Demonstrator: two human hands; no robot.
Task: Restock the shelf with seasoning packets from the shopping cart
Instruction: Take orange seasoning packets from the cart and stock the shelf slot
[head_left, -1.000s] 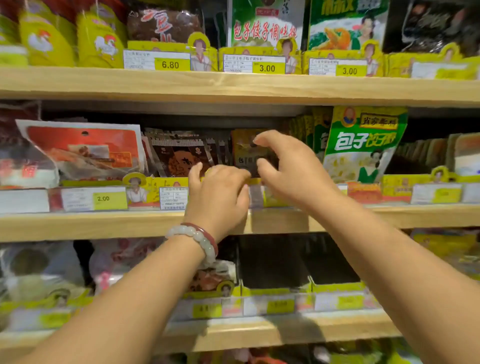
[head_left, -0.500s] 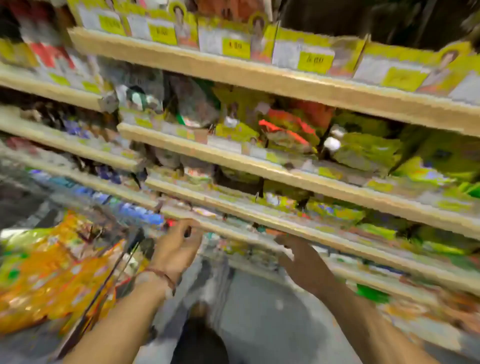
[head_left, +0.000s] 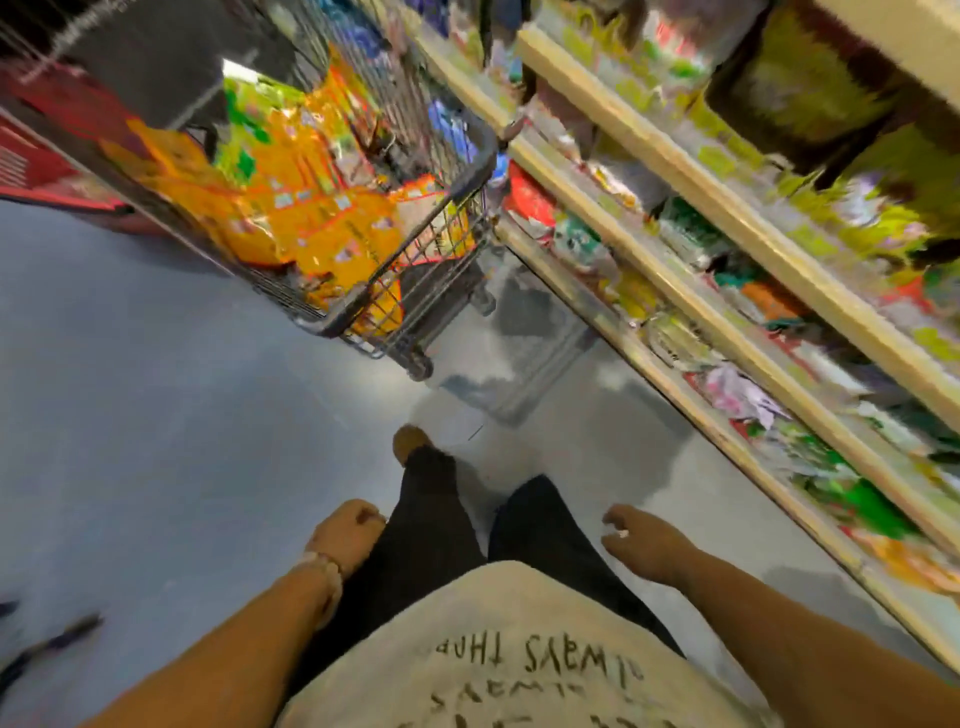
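Hands down at my sides, both loose, holding nothing.
My left hand (head_left: 347, 532) with beaded bracelet (head_left: 326, 569) and right hand (head_left: 644, 543) hang beside my dark trousers (head_left: 441, 525), fingers relaxed. Ahead on grey floor (head_left: 156, 415), shopping cart (head_left: 415, 280) holds orange seasoning packets (head_left: 311, 213), just beside blurred shelf (head_left: 717, 322) on my right.

Smooth grey-blue floor (head_left: 156, 415) w/ glare patches. Red crate-like thing (head_left: 47, 156) upper left, blurred. Cream T-shirt w/ dark lettering (head_left: 493, 649) at bottom, black trousers (head_left: 431, 519) below it, one tan shoe (head_left: 408, 441).
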